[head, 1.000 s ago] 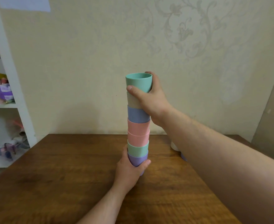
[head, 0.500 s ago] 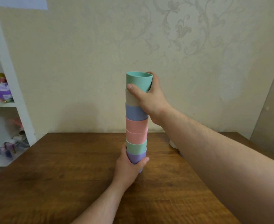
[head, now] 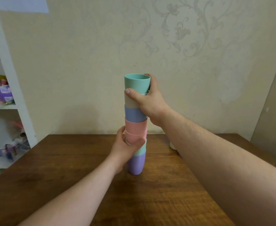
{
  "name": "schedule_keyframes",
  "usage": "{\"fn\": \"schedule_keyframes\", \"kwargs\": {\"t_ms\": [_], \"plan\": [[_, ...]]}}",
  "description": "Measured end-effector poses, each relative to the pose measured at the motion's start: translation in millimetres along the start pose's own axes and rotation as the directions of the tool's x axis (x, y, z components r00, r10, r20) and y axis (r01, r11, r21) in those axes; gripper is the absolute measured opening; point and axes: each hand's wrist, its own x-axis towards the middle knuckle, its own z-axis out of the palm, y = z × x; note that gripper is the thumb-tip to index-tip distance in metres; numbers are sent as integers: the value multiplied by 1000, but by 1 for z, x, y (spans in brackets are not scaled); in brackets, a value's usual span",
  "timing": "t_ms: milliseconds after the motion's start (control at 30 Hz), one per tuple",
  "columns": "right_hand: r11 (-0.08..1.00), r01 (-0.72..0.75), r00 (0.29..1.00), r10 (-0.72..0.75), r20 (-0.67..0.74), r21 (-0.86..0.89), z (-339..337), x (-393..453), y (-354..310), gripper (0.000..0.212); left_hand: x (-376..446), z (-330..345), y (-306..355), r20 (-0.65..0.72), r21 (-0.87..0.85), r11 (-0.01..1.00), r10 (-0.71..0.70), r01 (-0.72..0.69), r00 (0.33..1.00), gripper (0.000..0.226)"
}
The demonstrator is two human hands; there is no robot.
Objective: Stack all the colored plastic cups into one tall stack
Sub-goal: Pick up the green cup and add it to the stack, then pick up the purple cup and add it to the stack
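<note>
A tall stack of colored plastic cups [head: 135,118] stands upright on the wooden table [head: 69,168]. From the bottom it shows a purple cup [head: 136,163], a green one, two pink ones, a blue one, a beige one and a teal cup [head: 137,83] on top. My right hand [head: 148,100] wraps the top of the stack, thumb across the beige cup. My left hand [head: 126,146] grips the stack lower down, around the lower pink cup and the green one.
A white object [head: 172,145] sits on the table behind my right forearm, mostly hidden. A white shelf unit [head: 7,75] with clutter stands at the left. A patterned wall is close behind the table's far edge.
My left hand has slid up from the purple bottom cup to the pink and green cups. The purple cup's lower half now shows. My right hand stays on top.
</note>
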Motion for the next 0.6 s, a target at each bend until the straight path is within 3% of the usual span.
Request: {"fn": "schedule_keyframes", "kwargs": {"t_ms": [200, 300, 433, 500, 600], "plan": [[1000, 12, 1000, -12, -5, 29, -3, -4, 2, 73, 14, 14, 36, -21, -1, 998, 67, -67, 998, 56], [991, -11, 999, 16, 34, -130, -24, -12, 12, 90, 14, 19, 30, -53, -47, 996, 80, -82, 995, 53], [930, -180, 963, 99, -252, -321, -93, -20, 51, 76, 19, 32, 20, -100, -104, 988, 104, -115, 989, 55], [793, -327, 928, 165, -335, -514, -129, -28, 76, 65, 24, 41, 18, -112, -104, 987, 112, -124, 987, 53], [431, -446, 883, 354, -308, -784, -159, -41, 118, 72, 31, 50, 16, -115, -106, 985, 124, -137, 985, 56]]}}
